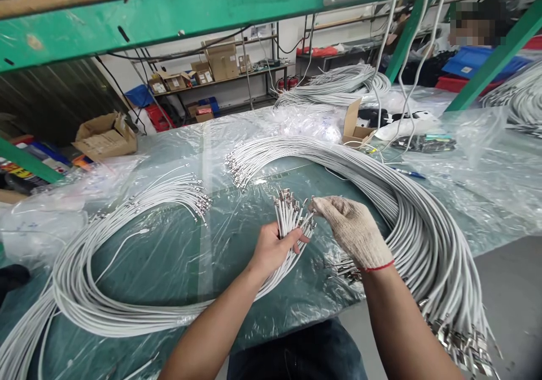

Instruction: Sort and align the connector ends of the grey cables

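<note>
My bare left hand [277, 247] is wrapped round a bundle of white cables [290, 213], whose metal-tipped ends stick up out of the fist. From there the cables [139, 315] curve away to the left in a wide loop on the table. My right hand [353, 227], in a knitted glove with a red hem, pinches a cable end at the right side of the bundle; the fingertips partly hide it. A thick second bundle of white cables [393, 193] arcs behind and to the right of the gloved hand, its metal ends [463, 343] hanging past the table's front edge.
Clear plastic sheeting covers the green table [165, 261]. At the back stand an open cardboard box [358, 126] and more coiled cables [334, 83]. A green beam [169, 16] crosses overhead, with white cords [417, 47] hanging down. Another person [478, 27] is at the far right.
</note>
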`<state>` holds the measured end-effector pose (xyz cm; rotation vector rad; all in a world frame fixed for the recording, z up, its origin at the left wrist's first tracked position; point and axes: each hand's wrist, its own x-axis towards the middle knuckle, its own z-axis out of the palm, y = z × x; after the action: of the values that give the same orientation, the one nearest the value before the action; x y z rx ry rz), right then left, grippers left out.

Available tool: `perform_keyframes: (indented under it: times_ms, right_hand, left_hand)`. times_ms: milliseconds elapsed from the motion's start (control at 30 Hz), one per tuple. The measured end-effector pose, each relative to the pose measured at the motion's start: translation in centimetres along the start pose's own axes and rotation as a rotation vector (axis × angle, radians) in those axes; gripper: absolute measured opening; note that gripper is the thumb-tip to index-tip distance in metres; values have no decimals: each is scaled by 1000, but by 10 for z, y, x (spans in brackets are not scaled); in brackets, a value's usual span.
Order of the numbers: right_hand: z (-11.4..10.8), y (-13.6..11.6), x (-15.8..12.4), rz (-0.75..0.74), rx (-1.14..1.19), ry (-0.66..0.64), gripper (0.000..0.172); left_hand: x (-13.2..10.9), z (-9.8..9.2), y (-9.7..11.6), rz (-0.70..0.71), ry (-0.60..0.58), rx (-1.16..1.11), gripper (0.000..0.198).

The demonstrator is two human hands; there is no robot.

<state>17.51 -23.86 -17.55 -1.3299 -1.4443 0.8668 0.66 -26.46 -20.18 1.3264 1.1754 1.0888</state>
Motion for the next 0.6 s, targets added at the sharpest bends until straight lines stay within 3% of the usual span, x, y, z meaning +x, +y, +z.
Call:
perform_keyframes:
  times_ms: [133, 233, 500, 600]
  right_hand:
    - [-10, 0, 8, -60, -36, -146, 41]
    - [-16, -2, 13, -116, -159, -167, 45]
    - [-14, 7, 16, -89, -751, -71, 44]
    - [-12, 11, 13, -98, -792, 77, 40]
  left_hand:
    - [-1, 1, 1, -22, -29, -24, 32]
    - [-1, 1, -1, -49, -26, -60, 30]
    - [3, 1, -8, -34, 181, -205, 28]
    - [2, 0, -7, -39, 148, -207, 29]
